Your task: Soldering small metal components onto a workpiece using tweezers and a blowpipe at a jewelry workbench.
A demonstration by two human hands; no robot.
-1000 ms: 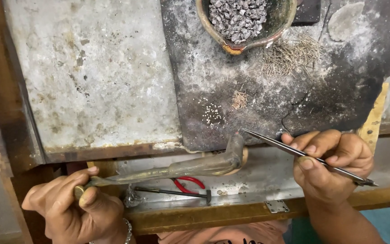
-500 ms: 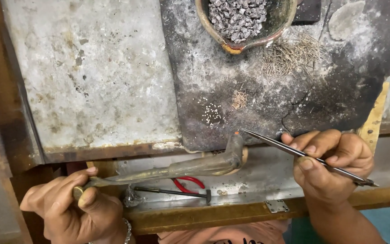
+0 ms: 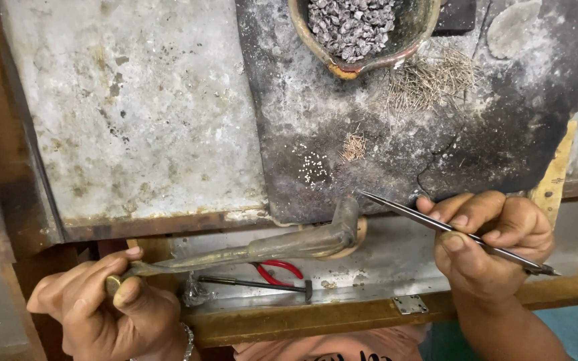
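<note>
My left hand (image 3: 108, 304) grips the handle end of a long brass torch (image 3: 282, 242), whose bent nozzle (image 3: 348, 212) points up at the front edge of a dark charred block (image 3: 369, 120). My right hand (image 3: 486, 237) pinches thin metal tweezers (image 3: 403, 208), with their tip hovering just right of the nozzle. On the block lie a cluster of tiny white beads (image 3: 314, 168) and a small tuft of fine wire bits (image 3: 354, 146).
A clay bowl (image 3: 316, 43) of grey granules sits at the block's top, beside a heap of thin wires (image 3: 429, 80). A pale metal sheet (image 3: 135, 107) covers the left. Red-handled pliers (image 3: 282, 271) and a small hammer (image 3: 255, 284) lie in the tray below.
</note>
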